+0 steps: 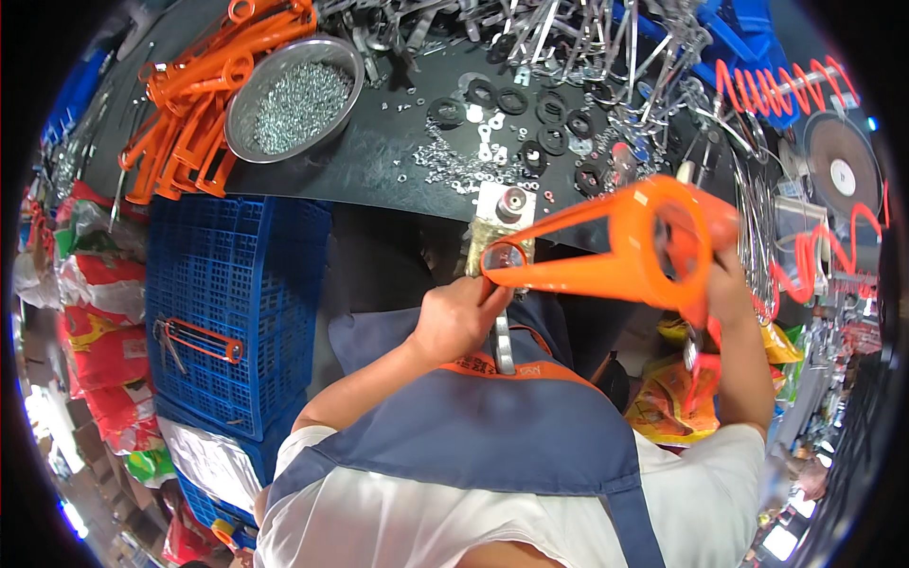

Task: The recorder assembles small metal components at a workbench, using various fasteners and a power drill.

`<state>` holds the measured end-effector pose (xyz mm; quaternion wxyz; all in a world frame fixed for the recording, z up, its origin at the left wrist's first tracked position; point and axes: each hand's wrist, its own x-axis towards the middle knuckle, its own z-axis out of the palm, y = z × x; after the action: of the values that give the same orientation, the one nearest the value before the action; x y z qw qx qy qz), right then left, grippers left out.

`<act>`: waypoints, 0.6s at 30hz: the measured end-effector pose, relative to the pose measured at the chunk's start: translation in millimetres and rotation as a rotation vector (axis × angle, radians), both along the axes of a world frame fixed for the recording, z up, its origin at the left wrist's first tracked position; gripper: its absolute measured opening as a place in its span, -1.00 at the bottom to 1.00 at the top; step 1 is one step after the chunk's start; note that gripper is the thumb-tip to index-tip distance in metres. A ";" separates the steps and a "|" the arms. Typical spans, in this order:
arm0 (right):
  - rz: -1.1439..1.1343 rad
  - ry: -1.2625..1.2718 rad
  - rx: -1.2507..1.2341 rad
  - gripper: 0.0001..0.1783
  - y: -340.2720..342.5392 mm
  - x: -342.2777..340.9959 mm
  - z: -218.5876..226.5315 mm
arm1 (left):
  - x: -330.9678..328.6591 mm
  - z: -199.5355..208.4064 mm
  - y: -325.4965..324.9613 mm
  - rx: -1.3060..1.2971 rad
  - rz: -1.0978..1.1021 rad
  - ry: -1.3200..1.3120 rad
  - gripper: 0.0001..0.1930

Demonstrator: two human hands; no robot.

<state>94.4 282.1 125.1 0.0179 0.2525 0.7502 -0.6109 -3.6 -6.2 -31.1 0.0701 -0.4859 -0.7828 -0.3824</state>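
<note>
An orange caulking gun frame (568, 269) lies slantwise in front of me, its small ring end at my left hand and its wide round end raised to the right. My left hand (459, 320) is closed, its fingers pinching the frame beside the small ring. My right hand (727, 279) is by the wide end; its fingers are blurred and partly hidden behind the orange part. Just beyond the small ring stands a metal fixture (506, 204) with a round post at the bench edge. A curved metal strip (503, 346) shows below the ring, over my apron.
A steel bowl (241, 151) of small metal pieces stands beside piled orange frames (180, 142). Black rings (552, 107), loose nuts and metal rods (606, 38) cover the dark bench (379, 180). Blue crates (227, 312) stand at left; a red coiled hose (805, 270) hangs at right.
</note>
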 end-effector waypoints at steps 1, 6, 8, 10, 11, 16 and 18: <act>-0.107 0.001 -0.201 -0.47 -9.0 3.8 11.2 | -0.9 -3.5 -1.6 0.009 -0.011 0.010 -0.84; 0.147 -0.129 -0.186 -0.36 -47.1 -0.1 11.6 | -2.9 -2.9 1.2 0.039 -0.007 0.007 -0.80; 0.231 -0.182 -0.119 -0.36 -28.1 32.5 38.1 | -4.6 -5.1 0.4 0.058 -0.012 -0.008 -0.80; 0.320 -0.228 -0.057 -0.37 -4.3 59.7 67.0 | -6.4 -7.8 -0.1 0.072 -0.015 -0.014 -0.80; 0.357 -0.243 -0.026 -0.37 1.1 60.0 73.3 | -6.5 -8.8 2.8 0.085 -0.026 -0.020 -0.81; 0.609 -0.292 0.089 -0.39 103.6 106.7 129.0 | -5.9 -9.8 2.5 0.083 -0.003 -0.026 -0.86; 0.686 -0.258 0.108 -0.40 211.0 201.8 162.6 | -1.8 7.7 15.6 0.034 -0.029 -0.006 -0.88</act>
<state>296.2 493.1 287.7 0.3027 0.0620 0.8139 -0.4920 -5.4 9.5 -23.4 0.0707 -0.4950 -0.7691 -0.3981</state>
